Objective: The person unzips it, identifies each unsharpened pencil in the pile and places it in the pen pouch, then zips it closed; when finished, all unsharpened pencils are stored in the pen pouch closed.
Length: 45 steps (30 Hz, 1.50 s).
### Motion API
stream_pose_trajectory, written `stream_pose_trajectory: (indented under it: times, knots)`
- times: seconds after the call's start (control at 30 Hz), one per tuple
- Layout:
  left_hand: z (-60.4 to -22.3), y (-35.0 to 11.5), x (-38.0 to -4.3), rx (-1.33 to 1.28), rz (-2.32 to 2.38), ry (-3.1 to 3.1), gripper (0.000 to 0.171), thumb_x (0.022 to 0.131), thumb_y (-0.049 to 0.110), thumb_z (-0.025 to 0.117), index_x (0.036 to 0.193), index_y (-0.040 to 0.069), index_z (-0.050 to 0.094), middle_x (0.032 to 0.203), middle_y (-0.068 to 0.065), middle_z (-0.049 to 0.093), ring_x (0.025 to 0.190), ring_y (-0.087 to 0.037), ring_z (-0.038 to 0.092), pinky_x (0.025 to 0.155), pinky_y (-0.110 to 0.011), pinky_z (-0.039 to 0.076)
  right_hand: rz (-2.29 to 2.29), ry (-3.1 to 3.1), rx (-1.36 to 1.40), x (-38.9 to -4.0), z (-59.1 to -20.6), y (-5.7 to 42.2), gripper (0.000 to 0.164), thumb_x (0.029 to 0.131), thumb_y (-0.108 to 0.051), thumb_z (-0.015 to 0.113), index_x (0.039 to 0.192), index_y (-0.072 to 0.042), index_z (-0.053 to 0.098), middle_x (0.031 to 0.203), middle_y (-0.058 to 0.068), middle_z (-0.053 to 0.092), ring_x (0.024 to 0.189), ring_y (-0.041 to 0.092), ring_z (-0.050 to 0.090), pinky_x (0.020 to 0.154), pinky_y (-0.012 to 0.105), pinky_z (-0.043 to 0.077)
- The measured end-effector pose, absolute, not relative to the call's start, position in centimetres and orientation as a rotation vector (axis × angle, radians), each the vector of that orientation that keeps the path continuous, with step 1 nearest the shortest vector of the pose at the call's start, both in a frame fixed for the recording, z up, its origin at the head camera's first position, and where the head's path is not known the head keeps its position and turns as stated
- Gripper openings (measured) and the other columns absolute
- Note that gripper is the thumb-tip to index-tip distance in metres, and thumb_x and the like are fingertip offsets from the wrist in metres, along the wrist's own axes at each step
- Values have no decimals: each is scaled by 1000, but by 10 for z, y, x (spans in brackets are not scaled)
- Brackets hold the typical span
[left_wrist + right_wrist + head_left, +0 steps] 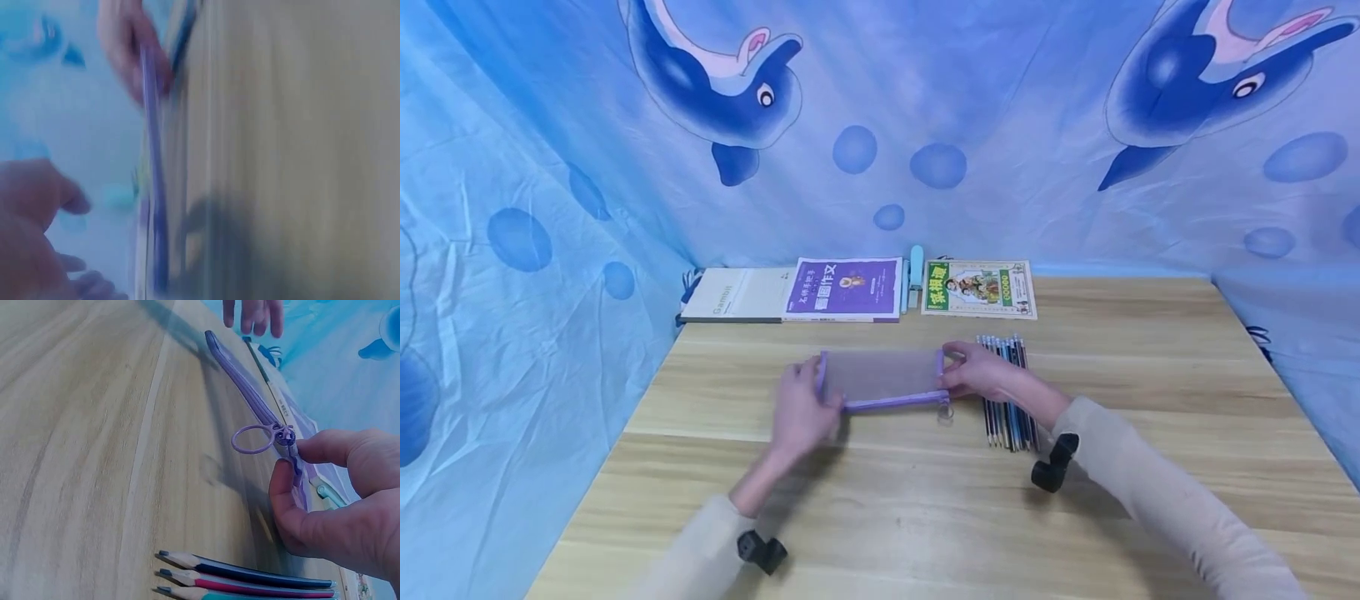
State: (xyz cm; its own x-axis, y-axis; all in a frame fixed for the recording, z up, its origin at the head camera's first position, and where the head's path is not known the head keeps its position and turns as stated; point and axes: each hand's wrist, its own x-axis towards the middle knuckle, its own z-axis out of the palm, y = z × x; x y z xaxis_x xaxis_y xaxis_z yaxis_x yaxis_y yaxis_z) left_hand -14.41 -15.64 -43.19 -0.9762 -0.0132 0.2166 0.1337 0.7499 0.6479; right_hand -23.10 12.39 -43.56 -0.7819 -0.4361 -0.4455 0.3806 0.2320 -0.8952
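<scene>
A translucent zip pouch [883,375] with purple edging is held above the wooden table, its zipper side towards me. My right hand [981,371] pinches the pouch's right end between thumb and fingers; the right wrist view shows this grip beside the zipper's ring pull [249,452]. At the pouch's left end is my left hand [803,412], thumb spread from its fingers. Both wrist views show a gap between that hand and the purple edge. Under my right forearm lies a row of pencils [1009,425], partly hidden, points towards me.
Along the table's back lie a pale book [737,293], a purple book [847,287] and a green-and-yellow booklet [979,288]. A light-blue object [916,267] stands between the latter two. Blue dolphin-printed cloth [880,100] hangs behind and at the sides of the table [895,517].
</scene>
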Motion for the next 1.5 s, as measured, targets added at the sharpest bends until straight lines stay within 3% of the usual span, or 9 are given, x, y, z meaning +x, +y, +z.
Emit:
stream_pose_trajectory:
  times: [0.1, 0.23, 0.43, 0.6, 0.7, 0.9, 1.1, 1.33, 1.5]
  knots:
    - [-440, -116, -125, -281, -1194, -2589, 51, 81, 1, 75, 125, -13, 55, 96, -21, 63, 80, -28, 62, 69, -35, 61, -1643, 1855, -28, -229, -434, 126, 85, 86, 11, 66, 155, 6, 17, 122, 31, 52, 101, 35, 63, 92, 41, 58]
    - [-455, -66, -110, -278, -1586, -2531, 45, 84, 4, 75, 121, -10, 53, 96, -17, 68, 77, -19, 69, 67, -22, 60, -1681, 1821, -19, -226, -436, 124, 84, 86, 11, 64, 154, 7, 15, 125, 33, 52, 104, 37, 63, 93, 43, 57]
    - [-471, -29, -113, -38, -1694, -2397, 50, 78, 7, 81, 113, -1, 47, 92, -14, 71, 69, -14, 70, 62, -23, 60, -1702, 1810, -23, -221, -441, 120, 85, 86, 10, 64, 155, 7, 14, 123, 33, 56, 104, 37, 64, 95, 44, 57]
    - [-478, -20, -119, 7, -1579, -2395, 55, 74, 6, 84, 112, -1, 45, 76, 0, 70, 65, -7, 66, 69, -29, 60, -1723, 1808, -7, -218, -442, 118, 87, 87, 11, 63, 155, 7, 11, 124, 32, 55, 103, 37, 64, 95, 44, 56]
    - [-479, -22, -119, -23, -1539, -2419, 52, 73, -1, 79, 113, -3, 46, 70, 4, 68, 63, -4, 64, 71, -29, 60, -1729, 1808, -12, -217, -442, 117, 87, 86, 12, 63, 155, 7, 11, 124, 33, 54, 102, 36, 65, 95, 44, 57]
    - [-472, -35, -114, -146, -1666, -2449, 36, 83, -7, 63, 116, -4, 49, 68, -1, 64, 49, -7, 59, 47, -23, 56, -1718, 1828, -19, -216, -441, 115, 88, 84, 13, 64, 156, 6, 12, 122, 32, 53, 97, 34, 65, 90, 41, 59]
    - [-469, -50, -121, -438, -1157, -2577, 42, 76, -8, 71, 115, -3, 55, 72, -4, 62, 59, -13, 58, 51, -20, 53, -1695, 1844, -18, -216, -443, 117, 88, 84, 13, 63, 156, 6, 12, 122, 30, 52, 95, 33, 65, 90, 40, 59]
    - [-466, -55, -126, -495, -507, -2697, 42, 76, 19, 86, 110, 9, 65, 92, -7, 58, 66, -20, 59, 49, -27, 54, -1688, 1843, -29, -214, -444, 117, 88, 85, 12, 63, 155, 7, 11, 121, 30, 54, 98, 34, 64, 90, 40, 59]
    - [-466, -50, -130, -496, -252, -2742, 61, 68, 53, 87, 104, 10, 63, 97, -6, 54, 80, -19, 55, 50, -28, 54, -1703, 1839, -26, -214, -442, 117, 86, 87, 12, 62, 155, 7, 10, 119, 29, 56, 96, 32, 65, 91, 40, 59]
